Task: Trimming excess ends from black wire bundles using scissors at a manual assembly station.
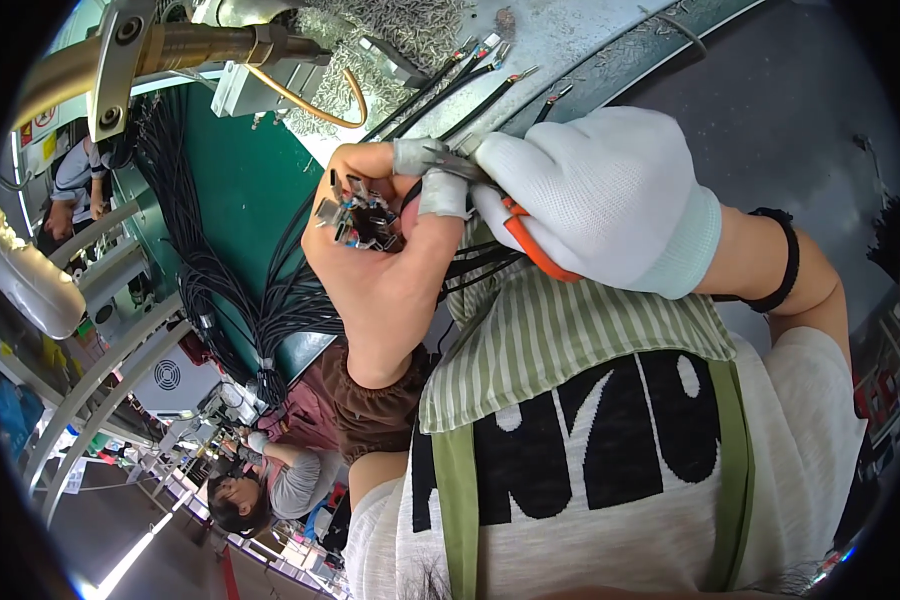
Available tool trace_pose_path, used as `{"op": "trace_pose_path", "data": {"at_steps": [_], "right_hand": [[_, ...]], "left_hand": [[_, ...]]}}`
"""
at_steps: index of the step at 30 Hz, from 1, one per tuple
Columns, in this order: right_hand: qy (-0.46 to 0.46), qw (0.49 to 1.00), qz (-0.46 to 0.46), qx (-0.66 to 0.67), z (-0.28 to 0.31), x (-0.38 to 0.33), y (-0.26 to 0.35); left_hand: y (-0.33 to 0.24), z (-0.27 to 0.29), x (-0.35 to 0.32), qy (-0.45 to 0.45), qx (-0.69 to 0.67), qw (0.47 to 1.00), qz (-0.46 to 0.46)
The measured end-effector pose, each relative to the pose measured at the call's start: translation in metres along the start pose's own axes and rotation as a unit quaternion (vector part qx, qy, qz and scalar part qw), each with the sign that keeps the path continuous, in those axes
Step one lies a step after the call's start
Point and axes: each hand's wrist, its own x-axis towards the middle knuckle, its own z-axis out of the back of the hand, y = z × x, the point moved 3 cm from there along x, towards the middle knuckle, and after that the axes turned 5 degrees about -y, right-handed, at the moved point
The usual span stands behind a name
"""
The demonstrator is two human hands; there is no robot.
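My left hand (378,305) is bare, with white tape round the fingertips. It is closed round a bundle of black cables, whose small metal connectors (365,218) and coloured wires poke out of the fist. My right hand (610,190), in a white knitted glove, grips pliers with orange handles (538,245). Their metal jaws (460,164) lie at the taped thumb and forefinger of my left hand, at a black cable; whether they are closed on it is hidden. Just beyond, several black cables (485,100) with connectors or bare wires at their ends lie on the metal bench.
Small metal scraps (400,35) cover the far bench. At upper left stands a machine with a brass-coloured cylinder (200,45) and a bent copper-coloured tube (310,105). Long black cable bundles (220,270) lie over a green mat (220,160). Other people (290,485) sit at the left.
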Motion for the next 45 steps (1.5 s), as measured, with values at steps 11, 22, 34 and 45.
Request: {"op": "trace_pose_path", "data": {"at_steps": [11,22,34,45], "right_hand": [[0.021,0.95,-0.081,0.3,-0.008,0.003,0.0],[-0.036,0.995,-0.04,0.083,-0.017,0.0,-0.001],[0.159,0.834,-0.336,0.407,-0.016,0.033,-0.035],[0.279,0.721,-0.301,0.558,-0.062,0.098,-0.064]], "left_hand": [[0.005,0.002,-0.001,-0.005,0.031,0.992,-0.123],[0.015,0.0,0.0,-0.013,0.004,1.0,0.014],[0.062,0.029,0.049,0.045,-0.192,0.967,0.16],[0.067,0.035,0.097,0.134,-0.147,0.97,0.136]]}}
